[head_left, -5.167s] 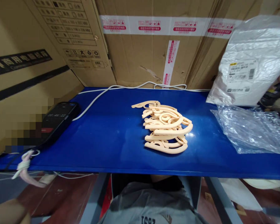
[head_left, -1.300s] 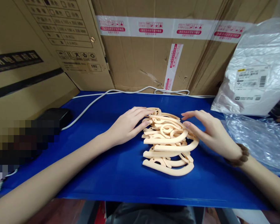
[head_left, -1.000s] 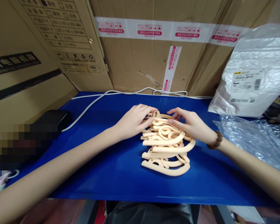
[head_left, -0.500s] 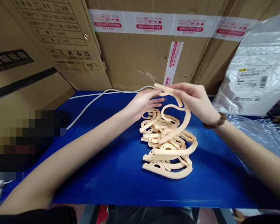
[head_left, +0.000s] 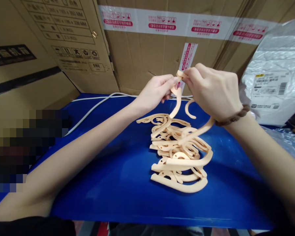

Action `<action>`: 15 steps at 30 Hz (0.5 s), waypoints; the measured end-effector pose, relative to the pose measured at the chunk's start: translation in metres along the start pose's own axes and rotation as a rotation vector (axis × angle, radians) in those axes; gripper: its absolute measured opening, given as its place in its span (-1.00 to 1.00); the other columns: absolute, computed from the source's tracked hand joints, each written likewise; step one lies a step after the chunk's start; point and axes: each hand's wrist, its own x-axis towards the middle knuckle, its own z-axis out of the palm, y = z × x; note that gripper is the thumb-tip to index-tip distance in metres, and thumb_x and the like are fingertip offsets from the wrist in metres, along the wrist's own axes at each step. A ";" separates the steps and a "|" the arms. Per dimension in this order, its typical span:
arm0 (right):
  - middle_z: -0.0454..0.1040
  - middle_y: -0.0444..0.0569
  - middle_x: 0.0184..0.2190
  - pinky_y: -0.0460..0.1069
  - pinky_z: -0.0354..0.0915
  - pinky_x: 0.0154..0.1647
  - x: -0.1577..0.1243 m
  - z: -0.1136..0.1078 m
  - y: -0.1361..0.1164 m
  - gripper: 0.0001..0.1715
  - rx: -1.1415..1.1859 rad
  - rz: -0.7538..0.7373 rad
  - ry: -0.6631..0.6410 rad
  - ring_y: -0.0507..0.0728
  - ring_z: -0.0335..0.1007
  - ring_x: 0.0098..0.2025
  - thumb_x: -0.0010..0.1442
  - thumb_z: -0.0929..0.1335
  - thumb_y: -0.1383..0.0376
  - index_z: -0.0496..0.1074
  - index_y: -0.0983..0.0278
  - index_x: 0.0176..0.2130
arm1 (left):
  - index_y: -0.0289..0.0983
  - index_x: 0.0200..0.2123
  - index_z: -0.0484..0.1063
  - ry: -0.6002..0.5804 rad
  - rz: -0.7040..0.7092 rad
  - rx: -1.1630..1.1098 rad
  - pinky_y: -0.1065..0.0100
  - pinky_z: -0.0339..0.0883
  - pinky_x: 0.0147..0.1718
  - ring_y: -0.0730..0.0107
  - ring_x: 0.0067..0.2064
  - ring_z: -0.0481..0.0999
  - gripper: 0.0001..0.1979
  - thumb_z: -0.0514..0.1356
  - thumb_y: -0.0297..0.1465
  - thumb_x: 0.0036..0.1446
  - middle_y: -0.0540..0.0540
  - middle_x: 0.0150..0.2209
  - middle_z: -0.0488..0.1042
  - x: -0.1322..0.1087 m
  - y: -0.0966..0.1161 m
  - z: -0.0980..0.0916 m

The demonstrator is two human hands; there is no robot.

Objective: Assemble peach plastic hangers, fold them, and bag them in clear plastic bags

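Both hands are raised above the far part of the blue table. My left hand (head_left: 157, 91) pinches one end of a beige folding hanger (head_left: 178, 102) between thumb and fingers. Close beside it, my right hand (head_left: 212, 91) grips the same hanger from above, its fingers closed and hiding the middle. A curved hook and a lower arm of the hanger hang out under the right hand. Below lies a loose pile of several similar folded hangers (head_left: 184, 188), overlapping in a column toward me.
Cardboard boxes (head_left: 137, 55) wall off the back and left of the blue table (head_left: 108, 183). A white cable (head_left: 88, 114) runs along the rear left. At right stand a silvery-white labelled parcel bag (head_left: 272, 75) and clear plastic wrap (head_left: 290, 141).
Both hands have risen with the hanger. My left hand, open beside it before, has closed on its end. My right hand has turned over, its back now toward me.
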 end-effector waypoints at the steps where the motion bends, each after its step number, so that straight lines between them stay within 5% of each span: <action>1: 0.55 0.11 -0.15 0.03 0.20 -0.18 0.000 0.002 -0.001 -0.62 -0.006 0.000 -0.010 0.21 0.49 -0.14 0.52 0.15 0.20 0.46 0.31 -0.08 | -0.29 -0.51 0.33 -0.034 0.032 0.029 0.49 0.08 -0.58 0.57 -0.58 0.26 -0.62 0.07 -0.48 0.44 0.08 -0.59 0.23 -0.001 0.000 0.000; 4: 0.51 0.01 -0.35 0.05 0.18 -0.17 0.002 0.009 0.004 -0.69 0.060 0.025 -0.024 0.16 0.47 -0.26 0.48 0.21 0.20 0.43 0.29 -0.19 | -0.29 -0.49 0.34 -0.054 0.108 0.111 0.48 0.07 -0.55 0.57 -0.58 0.24 -0.63 0.08 -0.48 0.43 0.08 -0.59 0.25 -0.003 -0.003 0.000; 9: 0.33 -0.12 -0.59 -0.03 0.16 -0.40 0.010 0.006 0.028 -0.75 0.548 0.183 -0.005 0.02 0.27 -0.52 0.27 0.38 0.34 0.32 0.24 -0.45 | -0.25 -0.47 0.35 0.040 0.175 0.204 0.43 0.11 -0.47 0.52 -0.52 0.26 -0.66 0.13 -0.38 0.42 0.05 -0.56 0.29 0.004 -0.022 -0.015; 15: 0.34 -0.17 -0.61 -0.13 0.10 -0.58 0.020 0.000 0.057 -0.75 1.014 0.467 0.110 -0.07 0.22 -0.60 0.40 0.21 0.38 0.41 0.34 -0.29 | -0.23 -0.54 0.37 0.164 -0.118 0.292 0.38 0.13 -0.52 0.47 -0.59 0.20 -0.63 0.12 -0.39 0.37 0.02 -0.60 0.25 0.023 -0.088 -0.059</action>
